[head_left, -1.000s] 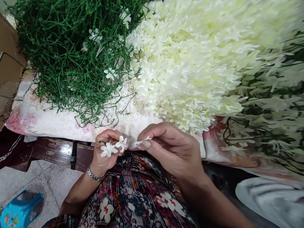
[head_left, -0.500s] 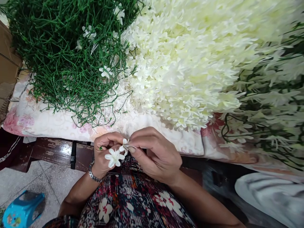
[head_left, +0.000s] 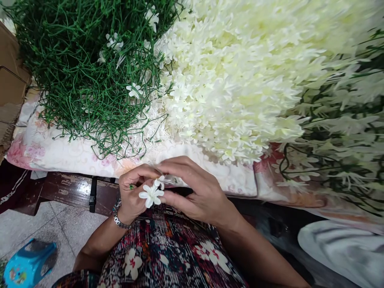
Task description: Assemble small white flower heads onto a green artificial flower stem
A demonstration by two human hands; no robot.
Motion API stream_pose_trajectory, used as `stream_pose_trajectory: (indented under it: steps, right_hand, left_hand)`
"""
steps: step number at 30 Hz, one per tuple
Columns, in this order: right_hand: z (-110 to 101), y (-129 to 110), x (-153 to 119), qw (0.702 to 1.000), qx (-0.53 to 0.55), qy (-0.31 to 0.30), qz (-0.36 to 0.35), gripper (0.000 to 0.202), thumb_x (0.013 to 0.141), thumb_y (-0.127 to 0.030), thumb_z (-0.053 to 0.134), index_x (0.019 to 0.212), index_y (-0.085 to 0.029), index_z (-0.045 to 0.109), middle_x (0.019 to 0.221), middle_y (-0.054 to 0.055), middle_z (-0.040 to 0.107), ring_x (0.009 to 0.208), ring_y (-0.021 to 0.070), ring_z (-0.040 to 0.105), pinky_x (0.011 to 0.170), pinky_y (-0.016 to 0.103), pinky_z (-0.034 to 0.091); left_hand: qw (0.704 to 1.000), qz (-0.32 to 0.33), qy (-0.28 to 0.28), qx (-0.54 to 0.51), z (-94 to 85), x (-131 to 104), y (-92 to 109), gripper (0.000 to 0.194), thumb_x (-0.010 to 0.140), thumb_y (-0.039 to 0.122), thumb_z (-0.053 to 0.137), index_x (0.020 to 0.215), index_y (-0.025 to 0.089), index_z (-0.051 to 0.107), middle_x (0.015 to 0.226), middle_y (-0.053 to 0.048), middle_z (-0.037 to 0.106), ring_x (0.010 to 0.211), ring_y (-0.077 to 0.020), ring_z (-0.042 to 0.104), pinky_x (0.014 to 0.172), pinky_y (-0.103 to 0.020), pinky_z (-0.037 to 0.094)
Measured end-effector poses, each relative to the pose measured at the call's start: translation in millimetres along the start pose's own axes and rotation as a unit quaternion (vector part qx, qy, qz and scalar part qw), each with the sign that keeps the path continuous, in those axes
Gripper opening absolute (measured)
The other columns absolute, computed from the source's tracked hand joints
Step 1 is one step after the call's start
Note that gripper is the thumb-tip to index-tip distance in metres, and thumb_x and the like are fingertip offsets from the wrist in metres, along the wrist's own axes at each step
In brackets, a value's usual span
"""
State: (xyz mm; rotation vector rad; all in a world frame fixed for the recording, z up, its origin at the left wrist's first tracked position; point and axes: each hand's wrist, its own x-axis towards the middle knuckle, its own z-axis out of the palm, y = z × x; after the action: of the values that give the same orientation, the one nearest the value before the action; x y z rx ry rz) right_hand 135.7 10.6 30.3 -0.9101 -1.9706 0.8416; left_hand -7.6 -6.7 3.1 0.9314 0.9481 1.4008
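Observation:
My left hand (head_left: 132, 194), with a metal bracelet at the wrist, is closed on an artificial flower stem, whose small green tip (head_left: 131, 187) shows between the fingers. A white artificial flower (head_left: 151, 196) faces up at its fingertips, and a smaller white bloom (head_left: 161, 182) sits just behind it. From the other side my right hand (head_left: 198, 192) curls around these blooms, its thumb against the petals and its forefinger reaching behind my left fingertips. The exact contact of the right fingertips is partly hidden.
Beyond my hands, a heap of green plastic stems (head_left: 90, 80) lies left of a large pile of white flower heads (head_left: 234, 88) on a floral cloth (head_left: 69, 154). Flowered stems (head_left: 336, 140) lie right. A blue stool (head_left: 28, 264) stands lower left, a cardboard box (head_left: 12, 76) upper left.
The white flower has moved slightly right and turned toward my right thumb. My right fingers have spread and moved forward, over the small bloom and its pale threads.

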Motion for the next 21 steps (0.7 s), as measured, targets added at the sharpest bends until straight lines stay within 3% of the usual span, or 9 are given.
stream_pose_trajectory:
  steps: [3, 7, 10, 13, 16, 19, 21]
  right_hand:
    - [2, 0, -2, 0.999, -0.008, 0.039, -0.024, 0.027, 0.072, -0.009, 0.054, 0.098, -0.017, 0.053, 0.082, 0.005, 0.057, 0.076, 0.0115, 0.054, 0.065, 0.025, 0.047]
    - [4, 5, -8, 0.997, -0.043, 0.067, -0.016, 0.023, 0.071, -0.006, 0.053, 0.091, -0.016, 0.055, 0.077, 0.004, 0.057, 0.071, 0.0111, 0.053, 0.060, 0.024, 0.046]
    - [-4, 11, -12, 0.994, -0.030, 0.096, 0.034, 0.018, 0.070, -0.007, 0.054, 0.084, -0.018, 0.056, 0.071, 0.002, 0.056, 0.066, 0.0104, 0.052, 0.056, 0.024, 0.043]
    - [-20, 9, -9, 0.984, 0.061, 0.141, 0.086, 0.011, 0.072, -0.009, 0.053, 0.077, -0.019, 0.055, 0.066, 0.000, 0.053, 0.063, 0.0105, 0.050, 0.055, 0.024, 0.041]
    - [-33, -2, -2, 0.989, 0.123, 0.068, 0.056, 0.008, 0.074, -0.012, 0.051, 0.075, -0.019, 0.055, 0.073, 0.002, 0.056, 0.070, 0.0119, 0.053, 0.060, 0.026, 0.043]
    - [-35, -12, 2, 0.995, 0.072, -0.066, 0.008, 0.008, 0.074, -0.012, 0.052, 0.078, -0.018, 0.056, 0.085, 0.005, 0.058, 0.079, 0.0131, 0.053, 0.068, 0.028, 0.044]
    - [-32, -13, 0, 0.994, 0.034, -0.100, 0.000, 0.009, 0.076, -0.012, 0.050, 0.079, -0.017, 0.056, 0.081, 0.005, 0.058, 0.079, 0.0128, 0.052, 0.069, 0.028, 0.043]
  left_hand:
    - [1.000, 0.010, -0.010, -0.006, 2.0, -1, -3, 0.010, 0.067, 0.026, 0.062, 0.070, 0.017, 0.065, 0.065, -0.001, 0.058, 0.058, -0.0103, 0.051, 0.051, -0.019, 0.039]
    - [0.998, -0.041, -0.033, 0.040, 3.0, -1, -4, 0.006, 0.070, 0.017, 0.060, 0.075, 0.016, 0.062, 0.066, 0.000, 0.056, 0.056, -0.0083, 0.050, 0.050, -0.018, 0.038]
    - [0.990, -0.068, -0.066, 0.107, 4.3, -1, -1, 0.011, 0.073, 0.015, 0.055, 0.084, 0.017, 0.058, 0.067, 0.000, 0.055, 0.055, -0.0072, 0.050, 0.050, -0.017, 0.038]
    - [0.973, -0.063, -0.103, 0.197, 7.3, 0, 3, 0.020, 0.074, 0.011, 0.051, 0.093, 0.017, 0.052, 0.067, 0.001, 0.051, 0.056, -0.0068, 0.048, 0.051, -0.017, 0.037]
    - [0.952, -0.055, -0.153, 0.258, 11.9, 3, 8, 0.032, 0.073, 0.007, 0.045, 0.104, 0.017, 0.043, 0.066, 0.002, 0.048, 0.057, -0.0079, 0.045, 0.052, -0.018, 0.036]
    - [0.930, -0.045, -0.208, 0.301, 15.8, 6, 12, 0.040, 0.069, 0.004, 0.043, 0.106, 0.017, 0.036, 0.065, 0.003, 0.048, 0.056, -0.0087, 0.043, 0.051, -0.020, 0.035]
    - [0.913, -0.043, -0.235, 0.332, 17.3, 7, 15, 0.044, 0.066, 0.002, 0.042, 0.106, 0.017, 0.033, 0.064, 0.003, 0.048, 0.054, -0.0088, 0.042, 0.050, -0.020, 0.034]
